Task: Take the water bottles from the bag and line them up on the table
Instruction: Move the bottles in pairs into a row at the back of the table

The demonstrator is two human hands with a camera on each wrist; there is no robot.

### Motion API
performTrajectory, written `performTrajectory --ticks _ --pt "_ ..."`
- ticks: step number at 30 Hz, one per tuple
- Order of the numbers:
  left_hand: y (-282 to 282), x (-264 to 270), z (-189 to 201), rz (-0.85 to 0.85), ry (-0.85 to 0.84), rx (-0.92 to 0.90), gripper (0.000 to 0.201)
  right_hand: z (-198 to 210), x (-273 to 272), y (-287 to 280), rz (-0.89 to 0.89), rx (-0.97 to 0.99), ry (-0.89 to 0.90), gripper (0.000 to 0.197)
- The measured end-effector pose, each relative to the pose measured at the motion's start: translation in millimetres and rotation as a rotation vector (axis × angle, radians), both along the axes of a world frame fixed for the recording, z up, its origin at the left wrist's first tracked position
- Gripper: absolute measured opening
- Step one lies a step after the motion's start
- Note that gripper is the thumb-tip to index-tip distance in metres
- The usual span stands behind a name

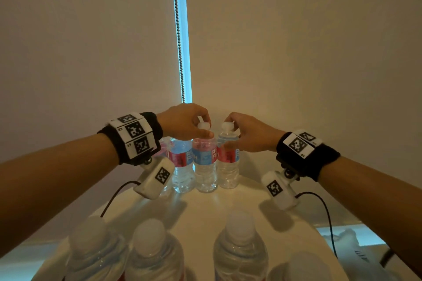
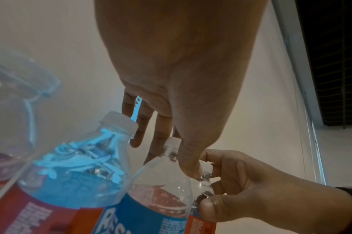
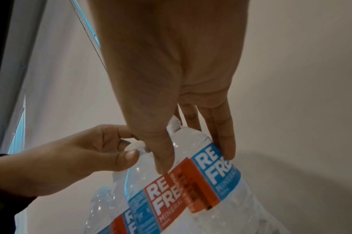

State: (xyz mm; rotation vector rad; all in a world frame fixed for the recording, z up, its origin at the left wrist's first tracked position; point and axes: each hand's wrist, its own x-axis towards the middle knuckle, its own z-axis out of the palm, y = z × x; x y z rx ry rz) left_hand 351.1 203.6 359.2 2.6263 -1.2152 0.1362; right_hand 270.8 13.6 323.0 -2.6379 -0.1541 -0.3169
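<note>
Clear water bottles with red and blue labels stand in a row at the far edge of the white table. My left hand pinches the neck under the white cap of one bottle. My right hand pinches the neck of the bottle to its right, which touches it. The left wrist view shows my left hand round that neck, beside a neighbouring bottle. In the right wrist view my right hand grips its bottle. Both bottles stand upright on the table.
Several more bottles stand blurred in a near row at the table's front. Another bottle and one half hidden behind my left wrist camera stand left of the held pair. A pale bag lies low at the right. A blind with a bead chain hangs behind.
</note>
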Motion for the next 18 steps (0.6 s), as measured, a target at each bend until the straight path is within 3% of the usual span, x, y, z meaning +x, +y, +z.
performTrajectory --ticks 18 --pt "0.5 8.1 -9.6 -0.046 0.028 -0.030 0.039 0.2 0.4 -8.1 0.018 0.113 0.102 0.055"
